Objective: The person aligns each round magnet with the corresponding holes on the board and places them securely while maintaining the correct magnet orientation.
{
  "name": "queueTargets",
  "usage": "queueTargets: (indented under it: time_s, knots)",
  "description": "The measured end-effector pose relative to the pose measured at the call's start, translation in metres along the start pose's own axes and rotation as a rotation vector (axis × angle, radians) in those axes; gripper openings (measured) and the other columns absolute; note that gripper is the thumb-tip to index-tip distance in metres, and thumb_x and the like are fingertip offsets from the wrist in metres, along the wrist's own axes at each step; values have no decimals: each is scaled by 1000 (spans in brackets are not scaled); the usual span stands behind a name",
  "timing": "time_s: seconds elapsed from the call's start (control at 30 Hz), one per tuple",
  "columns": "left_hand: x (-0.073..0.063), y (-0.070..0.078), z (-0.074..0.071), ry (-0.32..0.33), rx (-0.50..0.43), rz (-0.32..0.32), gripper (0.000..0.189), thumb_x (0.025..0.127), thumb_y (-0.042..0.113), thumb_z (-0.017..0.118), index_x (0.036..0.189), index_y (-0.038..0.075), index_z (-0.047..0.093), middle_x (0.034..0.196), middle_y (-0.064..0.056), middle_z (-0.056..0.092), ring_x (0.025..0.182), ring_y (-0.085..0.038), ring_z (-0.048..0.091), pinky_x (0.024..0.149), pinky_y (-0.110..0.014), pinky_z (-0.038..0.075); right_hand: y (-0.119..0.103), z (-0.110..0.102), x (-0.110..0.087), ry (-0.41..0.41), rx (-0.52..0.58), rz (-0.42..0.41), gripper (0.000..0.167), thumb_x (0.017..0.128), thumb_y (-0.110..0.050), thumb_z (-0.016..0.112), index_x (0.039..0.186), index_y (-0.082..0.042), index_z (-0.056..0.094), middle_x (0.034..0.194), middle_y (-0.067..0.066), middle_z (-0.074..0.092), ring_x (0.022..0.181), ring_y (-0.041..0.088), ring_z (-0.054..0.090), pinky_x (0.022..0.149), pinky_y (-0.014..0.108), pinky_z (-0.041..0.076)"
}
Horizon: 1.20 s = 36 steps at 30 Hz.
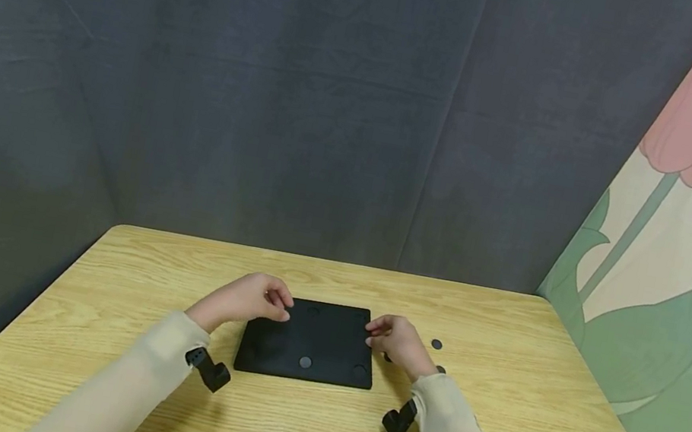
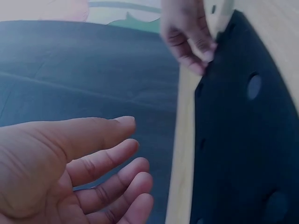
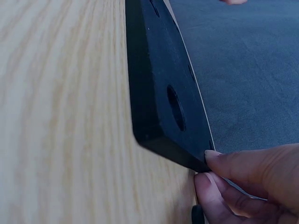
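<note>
A flat black board (image 1: pixel 327 340) with round recesses lies on the table. One recess (image 3: pixel 176 108) shows near its corner in the right wrist view. A grey disc (image 1: pixel 305 362) sits in the board close to its front edge. My left hand (image 1: pixel 251 300) is over the board's far left corner, fingers loosely bent and holding nothing; the left wrist view shows a gap between thumb and fingers. At the board's right edge, my right hand (image 1: pixel 398 343) pinches the rim, thumb on top and index fingertip against the side. Whether something small is under those fingertips is hidden.
Small dark discs lie right of the board: one disc (image 1: pixel 437 344) farther back, another disc (image 1: pixel 440 369) partly behind my right wrist, and a third disc (image 1: pixel 387 357) beside the board's edge. A dark curtain (image 1: pixel 283 97) hangs behind the wooden table (image 1: pixel 172 255).
</note>
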<state>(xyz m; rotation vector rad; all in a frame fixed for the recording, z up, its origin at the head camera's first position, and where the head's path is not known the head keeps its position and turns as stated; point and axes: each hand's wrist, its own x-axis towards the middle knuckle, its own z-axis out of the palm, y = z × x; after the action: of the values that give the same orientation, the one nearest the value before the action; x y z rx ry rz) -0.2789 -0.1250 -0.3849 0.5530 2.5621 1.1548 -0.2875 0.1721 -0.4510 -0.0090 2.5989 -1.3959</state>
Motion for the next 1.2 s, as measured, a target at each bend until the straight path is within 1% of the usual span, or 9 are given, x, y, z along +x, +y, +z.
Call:
queueTargets:
  time_s: [0.17, 0.23, 0.37, 0.5, 0.67, 0.87, 1.0, 1.2]
  knots:
    - [-7, -1, -17, 43, 19, -12, 17, 91, 20, 67, 105, 10, 68, 94, -3, 64, 85, -17, 59, 76, -34, 48, 0, 0, 1, -7, 6, -3, 18, 85, 6, 67, 100, -2, 66, 93, 11, 62, 79, 18, 61, 67, 28, 50]
    - [-9, -3, -22, 53, 27, -23, 17, 93, 21, 65, 106, 11, 67, 95, -3, 64, 87, -19, 60, 76, -35, 49, 0, -1, 0, -14, -4, -6, 17, 85, 6, 67, 101, -1, 65, 93, 11, 61, 79, 18, 61, 67, 28, 50]
    - [-12, -11, -28, 74, 34, -39, 20, 94, 23, 63, 109, 9, 67, 97, -4, 63, 88, -20, 59, 77, -35, 49, 0, -2, 0, -18, -10, -10, 17, 86, 5, 67, 102, -1, 66, 94, 11, 62, 80, 19, 61, 67, 27, 50]
    - [-15, -19, -30, 84, 24, -47, 21, 95, 22, 62, 109, 6, 66, 97, -5, 63, 87, -18, 57, 76, -36, 48, -1, -1, -2, -11, -4, -4, 17, 86, 5, 67, 101, -2, 66, 94, 11, 62, 80, 19, 61, 68, 29, 50]
    - [-16, -31, -27, 104, 12, -87, 20, 95, 20, 62, 107, 6, 67, 94, -5, 62, 85, -21, 56, 73, -34, 47, -1, -1, -2, -11, -3, 3, 17, 86, 5, 66, 102, -1, 66, 94, 12, 62, 80, 19, 61, 68, 30, 50]
    - [-16, -47, -18, 102, 12, -123, 20, 95, 18, 61, 107, 4, 66, 94, -6, 62, 83, -20, 55, 72, -33, 46, -2, -1, -2, -10, -4, -1, 17, 85, 5, 67, 102, -1, 66, 94, 12, 63, 80, 19, 62, 68, 29, 51]
    - [-18, -55, -13, 97, -2, -154, 18, 94, 16, 59, 106, 3, 65, 93, -8, 64, 80, -20, 56, 67, -32, 46, -2, -2, -3, -11, -4, 3, 17, 85, 4, 67, 102, -1, 66, 94, 11, 63, 80, 19, 62, 68, 28, 50]
    - [-18, -63, -4, 92, -62, -205, 17, 94, 15, 60, 105, 2, 62, 92, -9, 62, 77, -20, 58, 64, -32, 49, -4, -2, -4, -14, 2, 2, 18, 86, 5, 67, 103, -1, 65, 95, 12, 62, 80, 19, 62, 68, 29, 50]
